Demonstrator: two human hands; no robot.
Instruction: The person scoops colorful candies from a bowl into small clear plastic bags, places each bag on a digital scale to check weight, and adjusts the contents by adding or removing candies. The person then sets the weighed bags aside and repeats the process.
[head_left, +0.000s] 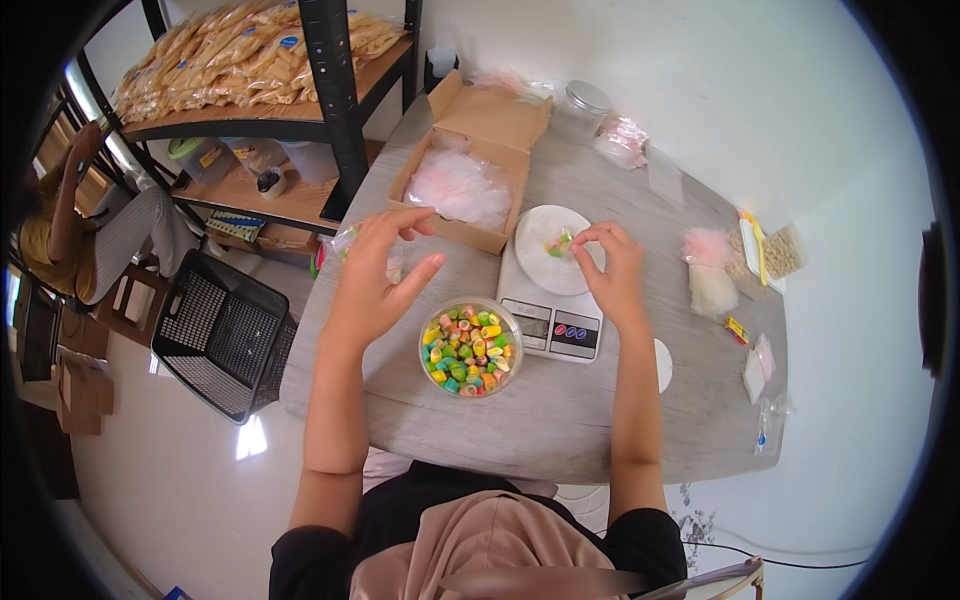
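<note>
My right hand (613, 274) pinches the edge of a small clear plastic bag (559, 244) with a few colourful candies in it. This bag is at the round white plate (541, 274) of a digital kitchen scale (510, 289); whether the plate bears its weight is unclear. With fingers apart and nothing in them, my left hand (382, 281) hovers left of the scale. Below and between my hands stands a round clear tub (519, 330) full of multicoloured cut candies (471, 349). Partly hidden behind my left hand are filled clear bags (394, 264).
Beyond the scale, an open cardboard box (491, 238) holds clear plastic bags (457, 186). A lidded jar (583, 112) stands at the wall. Packets and a yellow spoon (759, 251) line the right side. A black crate (217, 330) and shelving (330, 97) are left; a person (71, 240) sits beyond.
</note>
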